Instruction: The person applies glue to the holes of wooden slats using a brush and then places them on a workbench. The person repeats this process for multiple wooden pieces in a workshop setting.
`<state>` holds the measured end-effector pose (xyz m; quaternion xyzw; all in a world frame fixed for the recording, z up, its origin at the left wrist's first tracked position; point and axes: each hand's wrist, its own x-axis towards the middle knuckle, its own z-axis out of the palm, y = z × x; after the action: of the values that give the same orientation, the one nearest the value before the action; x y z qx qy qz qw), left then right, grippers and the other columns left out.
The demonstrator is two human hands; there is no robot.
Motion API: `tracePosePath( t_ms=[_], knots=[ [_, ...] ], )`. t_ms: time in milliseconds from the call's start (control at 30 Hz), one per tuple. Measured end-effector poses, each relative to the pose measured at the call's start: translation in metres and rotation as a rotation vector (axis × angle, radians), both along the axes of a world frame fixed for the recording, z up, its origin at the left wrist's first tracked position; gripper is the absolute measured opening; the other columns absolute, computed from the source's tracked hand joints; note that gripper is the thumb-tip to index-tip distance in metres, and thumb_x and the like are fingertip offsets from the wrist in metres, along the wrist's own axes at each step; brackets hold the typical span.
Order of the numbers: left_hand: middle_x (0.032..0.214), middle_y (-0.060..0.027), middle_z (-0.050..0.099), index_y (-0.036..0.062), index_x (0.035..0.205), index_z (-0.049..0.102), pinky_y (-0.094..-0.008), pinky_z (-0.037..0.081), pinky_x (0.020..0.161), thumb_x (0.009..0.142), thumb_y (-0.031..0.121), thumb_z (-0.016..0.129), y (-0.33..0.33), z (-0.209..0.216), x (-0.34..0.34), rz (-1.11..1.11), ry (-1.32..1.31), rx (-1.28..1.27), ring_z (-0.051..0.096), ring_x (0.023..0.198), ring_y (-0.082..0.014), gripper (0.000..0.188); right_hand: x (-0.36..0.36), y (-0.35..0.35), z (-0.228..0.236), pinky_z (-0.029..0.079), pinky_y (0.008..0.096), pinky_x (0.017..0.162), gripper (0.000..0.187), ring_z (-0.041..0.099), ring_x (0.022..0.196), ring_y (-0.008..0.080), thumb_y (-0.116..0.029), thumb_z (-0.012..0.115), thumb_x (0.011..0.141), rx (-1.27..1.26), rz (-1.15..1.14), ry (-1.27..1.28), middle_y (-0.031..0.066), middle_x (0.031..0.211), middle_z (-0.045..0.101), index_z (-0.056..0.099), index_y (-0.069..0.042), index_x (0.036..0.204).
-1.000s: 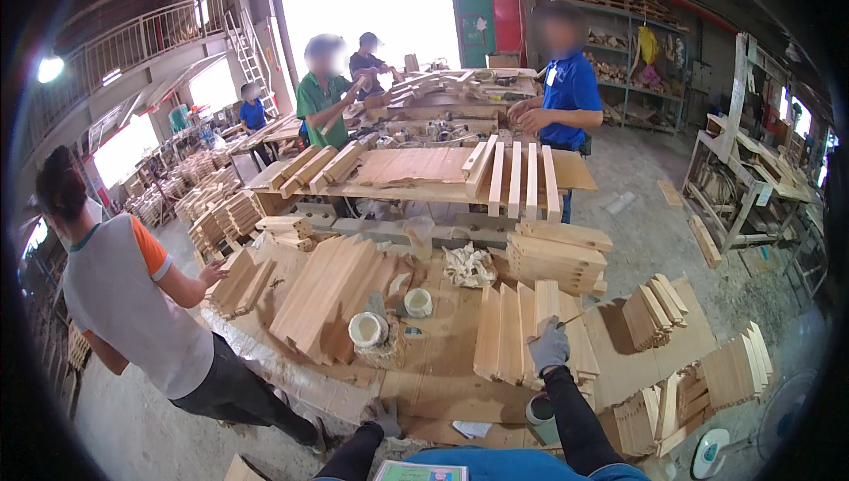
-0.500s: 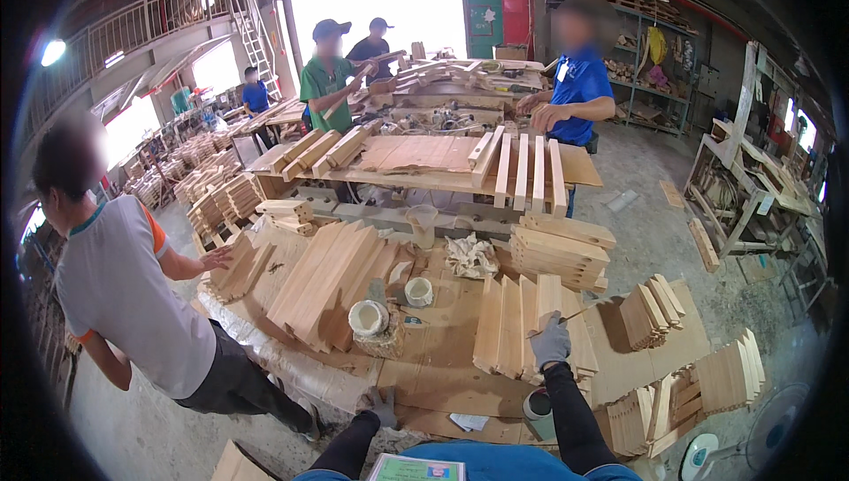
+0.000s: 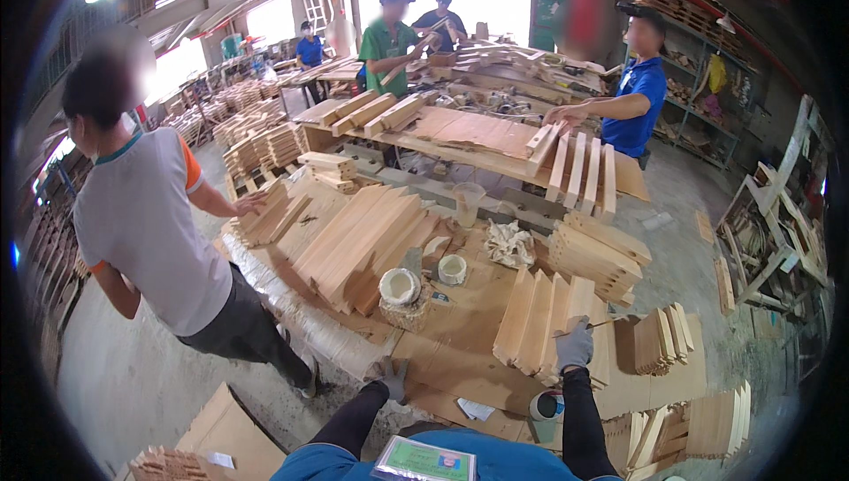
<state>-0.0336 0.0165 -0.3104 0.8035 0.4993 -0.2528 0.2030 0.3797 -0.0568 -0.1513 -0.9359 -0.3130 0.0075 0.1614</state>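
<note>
My right hand [image 3: 575,346], in a grey glove, is closed round a thin stick-like tool [image 3: 603,323] just above a row of pale wooden boards [image 3: 537,322]. The stick's working end is too small to make out. At the table's near edge my left hand [image 3: 389,378], also gloved, lies with its fingers spread and nothing in them. Between and beyond my hands stand a white-rimmed pot [image 3: 400,287] and a smaller white cup [image 3: 452,270] on the cardboard-covered table [image 3: 442,339]. A dark-mouthed can [image 3: 546,406] sits beside my right forearm.
Wide boards [image 3: 358,247] lie at the table's left, stacked blocks [image 3: 597,255] at its right, with a crumpled rag [image 3: 510,244] between. A person in a grey shirt [image 3: 155,225] stands close on the left. Across the bench [image 3: 460,132], a person in blue [image 3: 644,101] touches wooden strips.
My view has turned left, so the scene sits farther right. The person in blue has reached down to the strips. My right hand still holds the stick over the boards; my left stays at the edge.
</note>
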Motion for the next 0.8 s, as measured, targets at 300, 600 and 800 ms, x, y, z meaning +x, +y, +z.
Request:
tracePosePath(
  t_ms=[300,600,800],
  knots=[
    [0.141,-0.0309,-0.014,0.0268,0.142,-0.005,-0.0684,0.012,0.097,0.066,0.05,0.064,-0.004,0.019,0.008,0.107,-0.038,-0.029,-0.004,0.124,-0.0605,0.105,0.005,-0.002,-0.006,0.044,0.046,0.086,0.081,0.045,0.114,0.0389,-0.036,0.066,0.068,0.033,0.033,-0.011,0.0273,0.131,0.036,0.03,-0.004,0.133],
    [0.139,-0.0334,-0.016,0.0128,0.142,-0.004,-0.0681,0.003,0.098,0.07,0.05,0.062,-0.008,0.021,0.0,0.066,-0.133,-0.016,-0.006,0.125,-0.0598,0.105,-0.016,-0.006,0.019,0.01,0.0578,0.105,0.08,0.023,0.131,0.0396,-0.029,0.06,0.071,-0.267,0.228,-0.172,0.0259,0.14,0.025,0.024,-0.002,0.137],
    [0.138,-0.0351,-0.019,0.0136,0.142,-0.008,-0.0718,0.012,0.093,0.068,0.053,0.065,-0.013,-0.038,-0.029,-0.075,-0.112,0.034,-0.015,0.122,-0.0618,0.111,-0.028,-0.011,0.002,0.009,0.0535,0.108,0.063,0.024,0.13,0.0399,-0.021,0.049,0.076,-0.228,0.435,-0.349,0.0273,0.137,0.029,0.033,0.002,0.132]
  ],
)
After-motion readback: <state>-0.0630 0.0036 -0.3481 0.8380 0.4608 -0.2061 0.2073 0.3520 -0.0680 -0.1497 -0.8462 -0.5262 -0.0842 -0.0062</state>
